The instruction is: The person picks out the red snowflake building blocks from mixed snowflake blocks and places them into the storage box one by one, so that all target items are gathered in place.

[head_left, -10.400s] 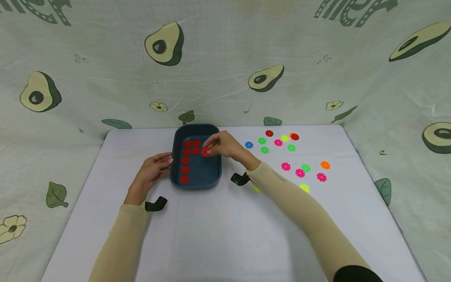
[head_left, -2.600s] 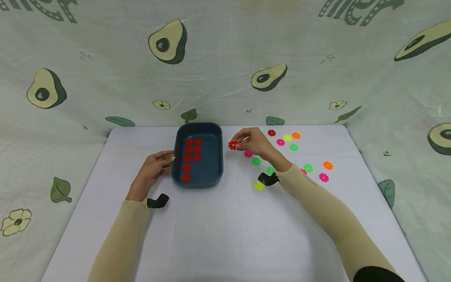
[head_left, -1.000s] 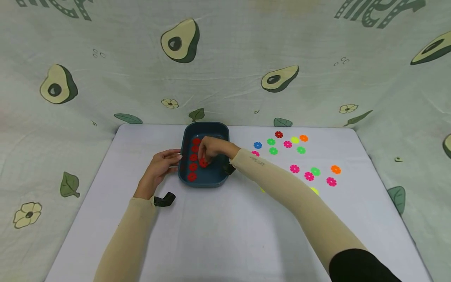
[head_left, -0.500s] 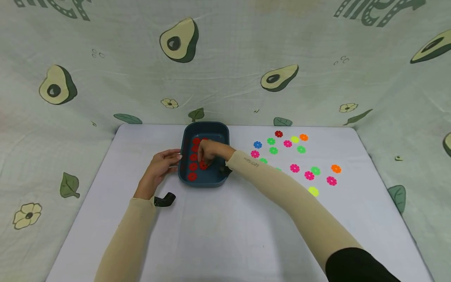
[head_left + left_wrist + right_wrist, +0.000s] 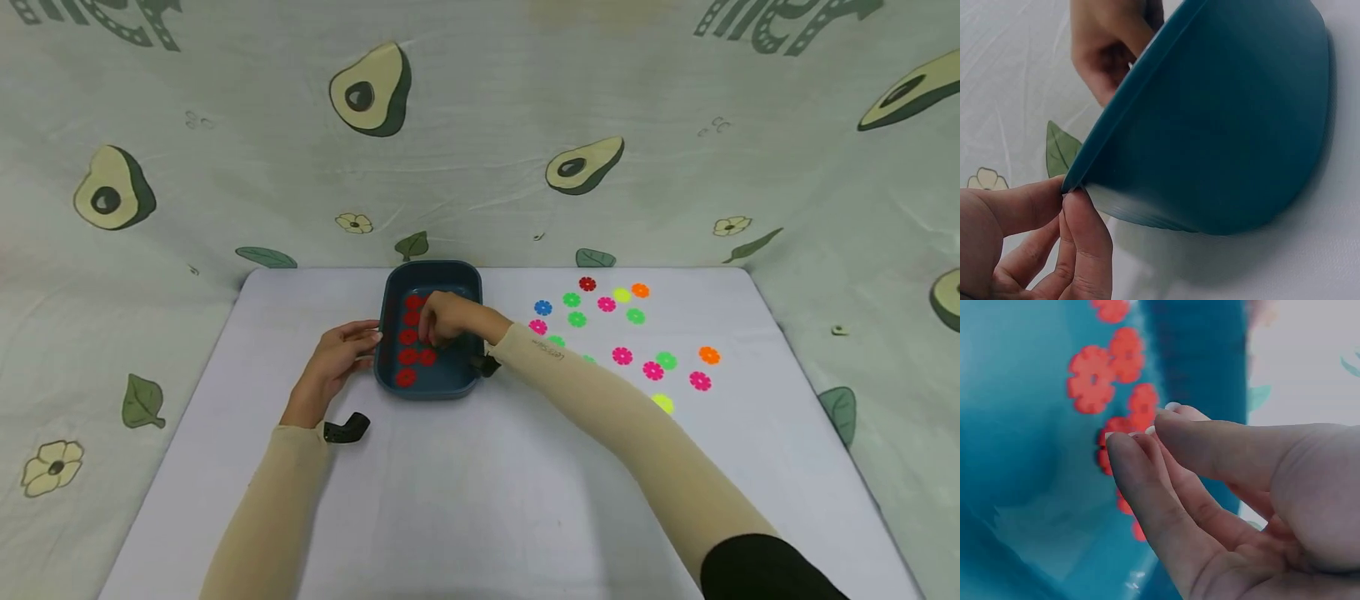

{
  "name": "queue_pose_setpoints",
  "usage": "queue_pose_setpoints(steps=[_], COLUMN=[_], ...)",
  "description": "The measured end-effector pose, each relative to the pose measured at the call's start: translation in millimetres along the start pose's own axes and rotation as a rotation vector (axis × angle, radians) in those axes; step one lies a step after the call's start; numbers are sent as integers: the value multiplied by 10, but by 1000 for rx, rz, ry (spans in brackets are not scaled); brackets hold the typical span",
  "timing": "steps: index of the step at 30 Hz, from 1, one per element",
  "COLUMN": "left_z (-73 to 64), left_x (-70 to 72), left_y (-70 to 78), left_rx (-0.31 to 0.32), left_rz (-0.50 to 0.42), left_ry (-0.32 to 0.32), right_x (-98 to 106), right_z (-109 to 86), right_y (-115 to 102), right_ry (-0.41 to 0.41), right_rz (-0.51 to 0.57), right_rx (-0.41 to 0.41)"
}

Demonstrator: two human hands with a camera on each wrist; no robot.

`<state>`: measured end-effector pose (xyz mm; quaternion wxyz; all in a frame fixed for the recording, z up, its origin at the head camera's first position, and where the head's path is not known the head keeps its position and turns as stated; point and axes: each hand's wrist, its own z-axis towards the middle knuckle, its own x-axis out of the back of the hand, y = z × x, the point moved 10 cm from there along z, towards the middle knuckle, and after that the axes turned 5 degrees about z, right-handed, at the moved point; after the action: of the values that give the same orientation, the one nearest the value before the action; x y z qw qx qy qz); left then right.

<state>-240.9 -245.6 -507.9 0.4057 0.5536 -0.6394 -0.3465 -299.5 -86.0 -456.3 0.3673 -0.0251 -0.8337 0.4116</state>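
A dark blue-green rectangular tub [image 5: 455,385] stands at the back of the table, left of centre. Inside lie several red notched plastic discs [image 5: 406,378] in two columns along its left side. My left hand [image 5: 335,360] pinches the tub's left rim between thumb and fingers, clear in the left wrist view [image 5: 1054,244]. My right hand [image 5: 450,321] is inside the tub over the discs, hiding part of the right column. A red disc [image 5: 427,357] lies just below its fingertips. In the right wrist view the right hand's thumb and fingers [image 5: 1132,465] stand slightly apart with nothing between them.
Loose discs lie scattered right of the tub: a dark red disc [image 5: 587,284], a blue disc [image 5: 543,307], plus several green, pink, yellow and orange ones. The right forearm [image 5: 600,408] crosses over some of them. A patterned cloth [image 5: 480,125] hangs behind the table.
My right hand has carried a red disc from the table into the tub and let it go low in the right column, fingertips now just above it. The left hand has stayed at the rim.
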Motion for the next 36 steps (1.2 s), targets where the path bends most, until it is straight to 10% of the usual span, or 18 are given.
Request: queue_pose_setpoints(steps=[12,36], left_z=[-19,-15], left_x=[28,-38], left_y=[-1,-6], left_rx=[-4,-9], left_rz=[1,1], left_ry=[-14,-37], right_x=[452,982], right_z=[-658,-1741], right_y=[55,1493], right_ry=[138,553], right_rz=[198,520], right_rx=[157,-40])
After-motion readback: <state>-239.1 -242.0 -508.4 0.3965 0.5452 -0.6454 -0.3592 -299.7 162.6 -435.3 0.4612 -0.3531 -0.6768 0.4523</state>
